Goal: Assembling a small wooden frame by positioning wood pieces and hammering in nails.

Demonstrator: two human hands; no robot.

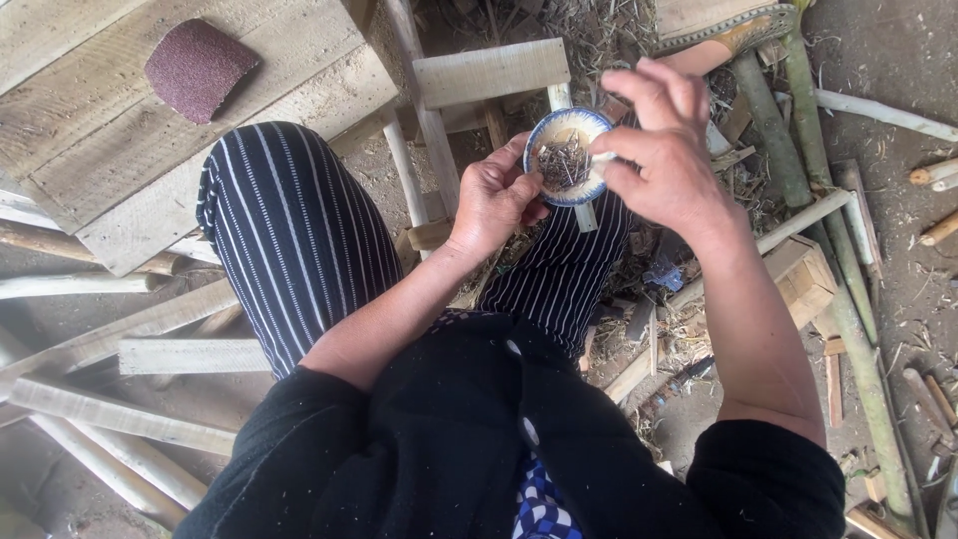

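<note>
Nails (562, 160) lie in a small blue and white bowl (539, 130), held up over the striped knees; going left to right, a red-brown piece of sandpaper (200, 68) sits on the wooden planks (110, 140); next comes the left hand (494, 200), its fingers curled around the bowl's edge; then the right hand (664, 150), its fingers pinched close together over the bowl, maybe on one nail, though I cannot tell for sure; green bamboo poles (798, 150) lie on the dirt floor; it looks like the picking-out step; a steady bowl and a tight pinch seem needed.
</note>
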